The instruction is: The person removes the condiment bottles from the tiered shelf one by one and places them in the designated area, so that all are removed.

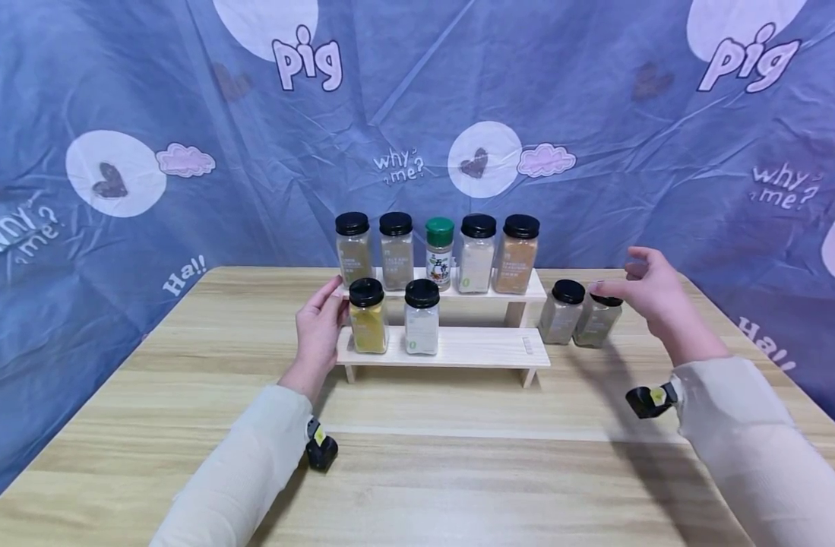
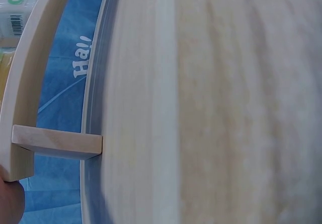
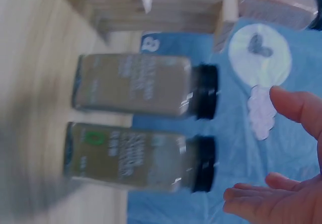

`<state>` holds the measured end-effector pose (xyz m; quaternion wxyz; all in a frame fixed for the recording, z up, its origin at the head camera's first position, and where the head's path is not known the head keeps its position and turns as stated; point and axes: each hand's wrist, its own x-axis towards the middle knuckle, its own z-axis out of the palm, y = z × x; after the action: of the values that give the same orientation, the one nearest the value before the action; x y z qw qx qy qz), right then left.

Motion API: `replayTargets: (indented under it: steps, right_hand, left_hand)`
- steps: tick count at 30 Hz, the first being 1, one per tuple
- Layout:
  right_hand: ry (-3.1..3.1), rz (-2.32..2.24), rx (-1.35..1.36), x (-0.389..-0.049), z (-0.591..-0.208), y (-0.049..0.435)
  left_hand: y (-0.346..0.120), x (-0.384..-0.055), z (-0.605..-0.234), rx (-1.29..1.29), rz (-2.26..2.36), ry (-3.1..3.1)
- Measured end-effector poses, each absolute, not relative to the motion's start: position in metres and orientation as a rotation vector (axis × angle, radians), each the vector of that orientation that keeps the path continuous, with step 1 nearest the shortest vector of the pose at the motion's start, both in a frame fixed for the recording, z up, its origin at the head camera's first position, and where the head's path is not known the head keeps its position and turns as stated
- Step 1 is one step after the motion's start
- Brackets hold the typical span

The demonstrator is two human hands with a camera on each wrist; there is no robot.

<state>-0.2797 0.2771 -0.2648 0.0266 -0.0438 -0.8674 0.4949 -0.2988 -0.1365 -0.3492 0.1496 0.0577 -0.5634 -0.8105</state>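
A two-tier wooden rack stands on the table with seasoning jars on both tiers. My left hand grips its left end, beside a jar of yellow powder; a fingertip shows at the board's end in the left wrist view. My right hand is over the two black-lidded jars standing on the table right of the rack. Its thumb and fingers are spread, near the lid of the outer jar, and nothing is between them. The inner jar stands close alongside.
On the upper tier are several jars, including a green-capped one and an orange-brown one. A white-powder jar is on the lower tier. Behind the wooden table hangs a blue printed cloth.
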Motion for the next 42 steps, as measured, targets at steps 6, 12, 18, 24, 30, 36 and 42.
replayTargets:
  steps: [6,12,18,24,30,36,42]
  right_hand:
    - [-2.7,1.509,-0.076,-0.269,-0.252,0.262]
    - [-2.75,1.521,0.005,-0.256,-0.239,0.238]
    - [-2.766,1.54,0.139,-0.244,-0.233,0.218]
    - [-2.762,1.575,0.244,-0.236,-0.235,0.198]
    - [-2.745,1.624,0.333,-0.233,-0.242,0.18]
    - [-2.702,1.706,0.38,-0.234,-0.25,0.164]
    - [-2.728,1.745,0.375,-0.234,-0.263,0.151]
  left_hand:
    - [-0.137,-0.298,-0.348,0.159,-2.316,-1.639]
    - [-0.137,-0.298,-0.348,0.161,-2.318,-1.636]
    - [-0.136,-0.298,-0.348,0.154,-2.326,-1.627]
    - [-0.136,-0.298,-0.348,0.159,-2.323,-1.627]
    - [-0.136,-0.298,-0.349,0.17,-2.326,-1.622]
    - [-0.137,-0.299,-0.348,0.175,-2.311,-1.641]
    - [-0.136,-0.298,-0.348,0.175,-2.316,-1.643]
